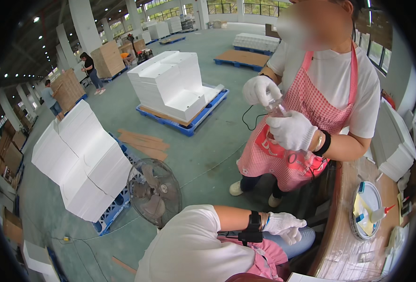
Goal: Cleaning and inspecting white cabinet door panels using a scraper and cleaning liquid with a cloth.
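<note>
Left hand [285,226], gloved, rests on the lap with fingers loosely curled, apparently holding nothing; right hand is out of view. Round tray [357,224] lies rightward on the wooden table [339,254], apart from the hand.

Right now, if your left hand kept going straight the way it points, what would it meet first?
The gloved left hand points right, over the lap. The rounded edge of the wooden bench looks first in its line, though depth is unclear.

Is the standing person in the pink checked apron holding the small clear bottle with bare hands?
No, both hands on the small clear bottle wear white knitted gloves.
</note>
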The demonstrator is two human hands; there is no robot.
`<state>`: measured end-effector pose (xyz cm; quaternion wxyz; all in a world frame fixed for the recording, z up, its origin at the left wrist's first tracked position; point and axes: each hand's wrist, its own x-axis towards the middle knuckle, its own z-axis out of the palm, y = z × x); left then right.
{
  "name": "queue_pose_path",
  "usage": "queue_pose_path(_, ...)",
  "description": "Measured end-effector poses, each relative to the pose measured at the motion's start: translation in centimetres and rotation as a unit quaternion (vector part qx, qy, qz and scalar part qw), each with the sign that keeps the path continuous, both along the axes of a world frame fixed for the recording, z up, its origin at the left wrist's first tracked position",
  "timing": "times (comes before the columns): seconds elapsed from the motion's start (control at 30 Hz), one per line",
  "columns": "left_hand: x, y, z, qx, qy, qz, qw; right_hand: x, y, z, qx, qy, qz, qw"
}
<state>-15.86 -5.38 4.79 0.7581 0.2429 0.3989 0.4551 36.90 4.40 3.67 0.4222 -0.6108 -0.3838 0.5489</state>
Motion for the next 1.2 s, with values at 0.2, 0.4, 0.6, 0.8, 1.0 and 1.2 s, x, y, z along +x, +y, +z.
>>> queue_pose_path(0.2,-0.3,0.0,-0.3,-0.002,0.0,-0.005,1.0,-0.1,-0.7,0.3,-0.019,0.002,-0.014,1.0)
queue_pose_path(0.4,-0.1,0.3,-0.8,-0.019,0.002,-0.01,1.0,-0.1,-0.9,0.5,-0.042,0.002,-0.024,0.999)
queue_pose_path(0.6,-0.1,0.6,-1.2,-0.019,0.004,-0.016,1.0,0.2,-1.4,0.4,-0.063,0.008,-0.04,0.997)
queue_pose_path(0.8,0.4,1.0,-1.6,-0.024,0.006,-0.019,1.0,0.7,-1.9,0.6,-0.078,0.017,-0.056,0.995)
queue_pose_path(1.0,0.9,1.5,-1.1,-0.023,0.02,-0.022,0.999,0.9,-2.5,1.0,-0.086,0.029,-0.072,0.993)
queue_pose_path(1.2,1.5,1.7,-0.6,-0.026,0.015,-0.022,0.999,0.8,-2.6,1.3,-0.092,0.045,-0.083,0.991)
